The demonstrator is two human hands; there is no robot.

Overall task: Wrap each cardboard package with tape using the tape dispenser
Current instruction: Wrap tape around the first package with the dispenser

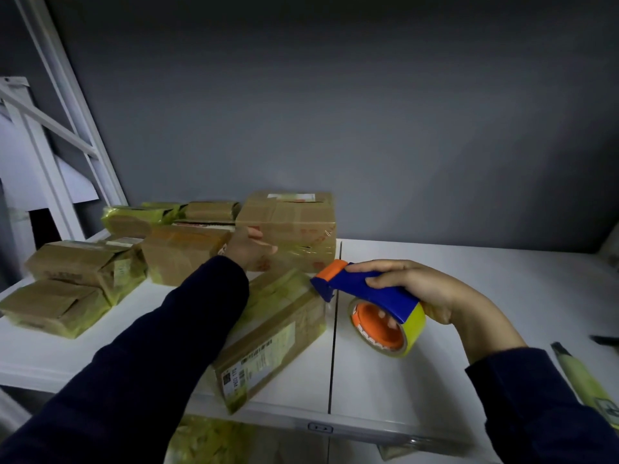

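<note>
Tape dispenser (368, 293), blue and orange with a yellow roll, is clamped in the right hand (428, 289) above the white table (485, 279), its cutter pointing left at the far end of a long cardboard package (278, 333). That package runs from the table's front edge back along the centre seam (333, 356); its label (258, 360) is too blurred to read. The left hand (249, 249), fingers spread, touches a tall box (294, 222). Taped packages (83, 266) crowd the left; bare tabletop lies right.

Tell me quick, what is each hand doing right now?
Left hand: open, touching the big brown cardboard box.
Right hand: gripping the blue-and-orange plastic tape dispenser.
</note>
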